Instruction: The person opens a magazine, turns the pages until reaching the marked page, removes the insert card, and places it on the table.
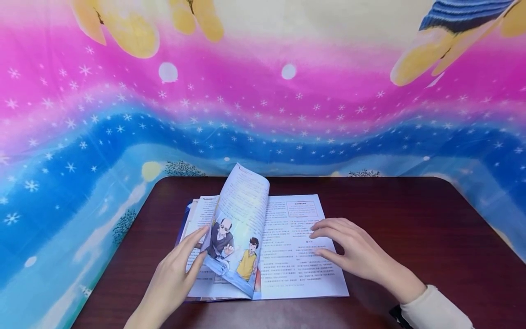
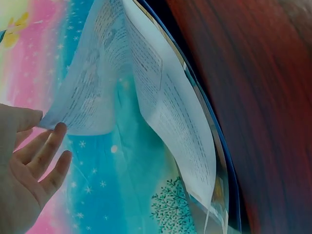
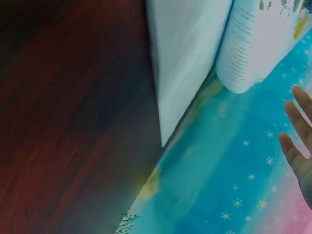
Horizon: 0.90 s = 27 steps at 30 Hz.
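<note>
An open magazine (image 1: pixel 306 274) with printed text lies on the table. One illustrated page (image 1: pixel 240 205) stands raised and curved, showing two drawn figures. My left hand (image 1: pixel 174 269) is at that page's left edge. In the left wrist view, the thumb and a finger of the left hand (image 2: pixel 31 165) pinch the edge of the lifted sheet (image 2: pixel 92 92), other fingers spread. Over the right-hand page's outer side hovers my right hand (image 1: pixel 349 246), fingers extended and holding nothing. The right wrist view shows fingertips of the right hand (image 3: pixel 300 141) apart from the curled page (image 3: pixel 243 63).
The magazine rests on a dark reddish-brown table (image 1: pixel 390 201) with rounded far corners. Behind and beside it hangs a colourful cloth backdrop (image 1: pixel 255 109) with snowflakes. A pale sleeve (image 1: pixel 435 310) covers the right forearm.
</note>
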### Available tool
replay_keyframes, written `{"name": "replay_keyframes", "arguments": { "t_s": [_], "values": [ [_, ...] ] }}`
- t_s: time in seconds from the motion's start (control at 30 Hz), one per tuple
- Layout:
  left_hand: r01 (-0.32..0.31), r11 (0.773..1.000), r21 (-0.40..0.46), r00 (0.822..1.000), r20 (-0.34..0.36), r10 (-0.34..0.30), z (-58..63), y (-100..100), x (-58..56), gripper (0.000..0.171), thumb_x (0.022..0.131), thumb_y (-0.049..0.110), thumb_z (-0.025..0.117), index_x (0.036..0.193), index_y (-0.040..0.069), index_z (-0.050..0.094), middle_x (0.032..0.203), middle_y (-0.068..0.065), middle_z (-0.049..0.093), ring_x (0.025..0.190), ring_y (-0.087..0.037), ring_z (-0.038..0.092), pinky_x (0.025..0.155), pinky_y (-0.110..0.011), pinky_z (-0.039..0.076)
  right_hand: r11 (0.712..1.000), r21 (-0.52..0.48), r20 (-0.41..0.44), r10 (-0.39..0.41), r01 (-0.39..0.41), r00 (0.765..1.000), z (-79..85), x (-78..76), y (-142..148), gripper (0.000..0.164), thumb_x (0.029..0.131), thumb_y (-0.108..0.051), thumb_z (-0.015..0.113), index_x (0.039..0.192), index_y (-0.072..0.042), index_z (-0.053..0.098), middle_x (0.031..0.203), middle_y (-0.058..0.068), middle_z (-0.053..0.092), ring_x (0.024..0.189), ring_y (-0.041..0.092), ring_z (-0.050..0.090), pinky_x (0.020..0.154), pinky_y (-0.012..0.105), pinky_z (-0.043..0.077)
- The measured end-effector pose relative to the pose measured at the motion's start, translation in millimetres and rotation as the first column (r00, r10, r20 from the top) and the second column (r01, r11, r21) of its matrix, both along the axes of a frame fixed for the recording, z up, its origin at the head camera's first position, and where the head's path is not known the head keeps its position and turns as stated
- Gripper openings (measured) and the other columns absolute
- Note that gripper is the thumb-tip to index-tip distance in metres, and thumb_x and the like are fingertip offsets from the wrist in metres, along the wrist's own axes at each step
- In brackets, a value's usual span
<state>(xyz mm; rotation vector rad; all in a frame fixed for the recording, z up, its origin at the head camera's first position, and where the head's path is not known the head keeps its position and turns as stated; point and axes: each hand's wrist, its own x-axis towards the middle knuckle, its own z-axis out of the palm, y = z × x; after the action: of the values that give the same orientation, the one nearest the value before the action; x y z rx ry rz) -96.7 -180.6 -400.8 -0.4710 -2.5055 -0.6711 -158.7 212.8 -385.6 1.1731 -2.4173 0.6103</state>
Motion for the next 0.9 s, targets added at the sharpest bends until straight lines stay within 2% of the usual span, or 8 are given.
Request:
{"name": "replay_keyframes", "arguments": {
  "t_s": [0.23,0.5,0.63,0.7,0.77,0.9],
  "values": [
    [-0.015,0.999,-0.042,0.997,0.081,0.019,-2.8,-5.9,1.0,0.06,0.089,0.01,0.074,0.144,0.017,0.052,0.135,-0.006,0.061,0.116,-0.027,0.062,0.087,-0.049,0.054,0.999,0.034,0.026,0.02,-0.021,0.999,-12.3,2.9,11.5,0.033,0.081,-0.023,0.083,0.111,-0.026,0.069,0.117,-0.012,0.064,0.109,0.012,0.06,0.097,0.024,0.04],
    [-0.038,0.996,-0.084,0.984,0.168,0.052,-6.4,-18.4,5.5,0.062,0.089,0.012,0.075,0.145,0.023,0.05,0.137,-0.002,0.058,0.118,-0.026,0.06,0.086,-0.051,0.055,0.996,0.094,0.075,-0.014,0.007,0.997,-22.9,7.9,24.2,0.032,0.08,-0.021,0.084,0.108,-0.025,0.07,0.115,-0.011,0.065,0.106,0.011,0.06,0.089,0.035,0.049],
    [-0.055,0.994,-0.095,0.976,0.206,0.073,-9.1,-26.2,7.4,0.06,0.088,0.011,0.076,0.143,0.022,0.053,0.133,-0.001,0.059,0.11,-0.022,0.063,0.081,-0.048,0.056,0.994,0.109,0.09,-0.027,0.018,0.996,-27.3,8.8,30.3,0.032,0.079,-0.022,0.085,0.108,-0.023,0.071,0.115,-0.011,0.065,0.105,0.01,0.06,0.087,0.035,0.049],
    [-0.076,0.993,-0.096,0.965,0.245,0.097,-10.2,-29.8,7.9,0.059,0.088,0.01,0.076,0.141,0.021,0.054,0.13,-0.002,0.06,0.104,-0.02,0.064,0.076,-0.047,0.056,0.992,0.121,0.11,-0.038,0.025,0.993,-29.7,9.1,33.2,0.033,0.078,-0.022,0.085,0.108,-0.023,0.071,0.115,-0.011,0.065,0.105,0.009,0.06,0.087,0.035,0.05],
    [-0.102,0.989,-0.106,0.945,0.301,0.13,-10.6,-33.0,8.5,0.057,0.088,0.011,0.076,0.141,0.019,0.055,0.126,-0.003,0.061,0.099,-0.02,0.064,0.073,-0.045,0.056,0.99,0.136,0.132,-0.051,0.033,0.99,-32.0,9.5,36.1,0.034,0.078,-0.022,0.085,0.109,-0.024,0.07,0.116,-0.01,0.065,0.106,0.009,0.06,0.087,0.037,0.051],
    [-0.132,0.98,-0.147,0.89,0.418,0.183,-12.3,-39.0,9.9,0.058,0.09,0.014,0.074,0.143,0.014,0.051,0.126,-0.011,0.062,0.103,-0.027,0.064,0.076,-0.05,0.055,0.987,0.16,0.163,-0.06,0.034,0.985,-36.4,10.6,42.9,0.036,0.079,-0.023,0.085,0.111,-0.023,0.07,0.118,-0.009,0.065,0.107,0.011,0.06,0.087,0.039,0.052]
  ]
}}
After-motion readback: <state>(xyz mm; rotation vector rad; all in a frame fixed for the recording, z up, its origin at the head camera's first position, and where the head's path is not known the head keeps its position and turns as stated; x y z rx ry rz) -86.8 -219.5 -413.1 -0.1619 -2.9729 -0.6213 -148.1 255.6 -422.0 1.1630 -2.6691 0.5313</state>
